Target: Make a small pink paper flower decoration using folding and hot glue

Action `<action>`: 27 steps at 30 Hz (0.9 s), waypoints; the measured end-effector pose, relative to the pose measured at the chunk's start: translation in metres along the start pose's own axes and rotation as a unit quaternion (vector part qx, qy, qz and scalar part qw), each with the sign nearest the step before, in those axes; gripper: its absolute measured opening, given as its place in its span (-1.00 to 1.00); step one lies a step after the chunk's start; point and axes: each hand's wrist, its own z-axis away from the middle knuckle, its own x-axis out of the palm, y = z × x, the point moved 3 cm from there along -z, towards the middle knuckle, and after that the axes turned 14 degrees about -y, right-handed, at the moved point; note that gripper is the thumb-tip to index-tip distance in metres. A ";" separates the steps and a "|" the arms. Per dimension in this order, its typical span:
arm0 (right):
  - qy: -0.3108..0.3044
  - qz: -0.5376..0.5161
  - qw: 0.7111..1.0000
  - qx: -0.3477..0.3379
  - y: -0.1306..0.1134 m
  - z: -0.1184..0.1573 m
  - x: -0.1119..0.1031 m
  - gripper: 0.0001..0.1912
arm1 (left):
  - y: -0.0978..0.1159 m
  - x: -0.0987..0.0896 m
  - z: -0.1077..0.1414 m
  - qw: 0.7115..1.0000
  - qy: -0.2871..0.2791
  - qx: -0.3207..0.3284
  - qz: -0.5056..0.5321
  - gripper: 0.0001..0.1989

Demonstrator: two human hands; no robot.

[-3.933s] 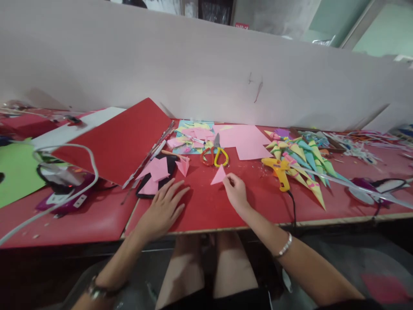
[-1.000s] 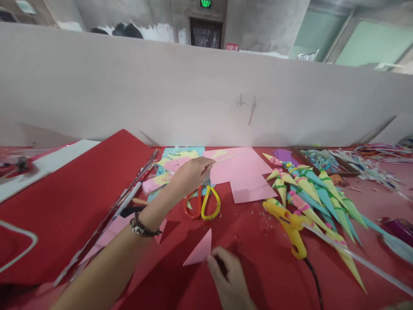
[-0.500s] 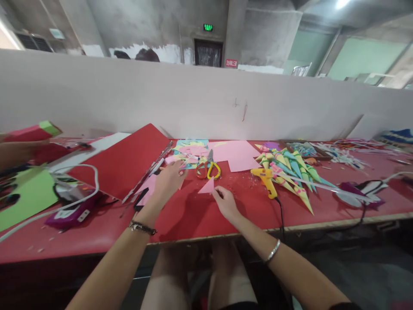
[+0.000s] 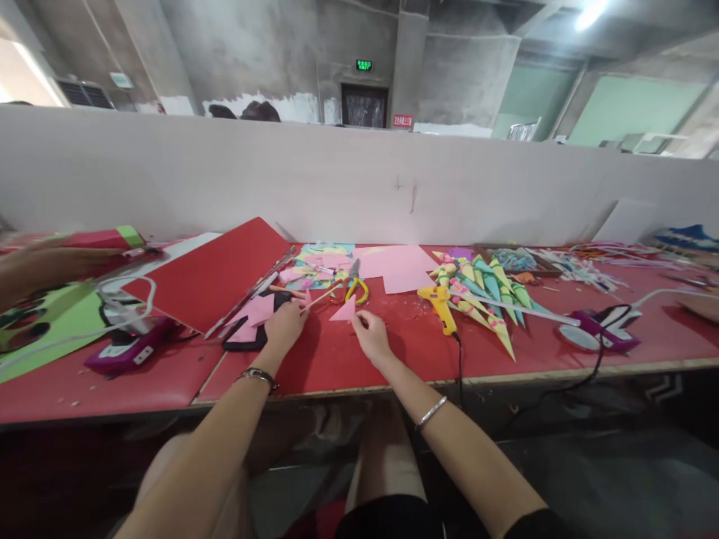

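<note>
My left hand (image 4: 285,326) is closed round a thin wooden stick (image 4: 324,294) that points up and right towards the scissors. My right hand (image 4: 369,334) pinches the corner of a small pink paper triangle (image 4: 342,310) just above the red table (image 4: 337,367). Behind the triangle lie scissors (image 4: 356,289) with red and yellow handles. Pink paper pieces (image 4: 247,320) rest on a black object (image 4: 243,346) left of my left hand. A larger pink sheet (image 4: 396,267) lies farther back.
A yellow glue gun (image 4: 440,305) lies right of my hands, its cord over the table edge. Behind it are paper cones (image 4: 494,292). Purple power strips (image 4: 128,353) stand at both sides. Another person's hand (image 4: 50,263) holds a red-green roll (image 4: 106,238) at far left.
My left hand has drawn back from the paper scraps and now holds a stick. My right hand still has the triangle. The view has shifted slightly, and the other person's hand has moved right.
</note>
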 end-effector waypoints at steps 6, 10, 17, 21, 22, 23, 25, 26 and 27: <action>-0.003 -0.001 1.000 0.002 0.000 -0.003 0.001 -0.78 | -0.002 -0.005 -0.003 0.997 -0.001 0.066 0.025 -0.78; -0.005 0.001 1.000 0.007 0.003 -0.005 0.002 -0.79 | 0.001 -0.004 0.002 0.992 0.002 0.119 0.045 -0.72; 0.008 -0.003 1.000 0.013 0.003 -0.004 -0.002 -0.78 | 0.016 0.000 0.013 0.976 -0.006 0.204 0.075 -0.67; 0.014 -0.005 1.000 0.017 0.002 -0.005 -0.004 -0.78 | 0.015 0.002 0.015 0.975 -0.010 0.209 0.080 -0.69; 0.014 -0.004 1.000 0.018 0.002 -0.005 -0.004 -0.78 | 0.013 0.003 0.015 0.975 -0.013 0.208 0.080 -0.70; 0.013 -0.002 1.000 0.019 0.002 -0.005 -0.004 -0.78 | 0.012 0.003 0.015 0.975 -0.014 0.206 0.082 -0.72; 0.013 0.006 1.000 0.021 0.001 -0.004 -0.004 -0.78 | 0.009 0.004 0.016 0.976 -0.011 0.199 0.088 -0.75; 0.013 0.011 1.000 0.022 0.001 -0.004 -0.004 -0.78 | 0.009 0.004 0.016 0.976 -0.009 0.196 0.092 -0.76; 0.014 0.016 1.000 0.023 0.001 -0.004 -0.005 -0.78 | 0.009 0.003 0.016 0.976 -0.006 0.194 0.097 -0.76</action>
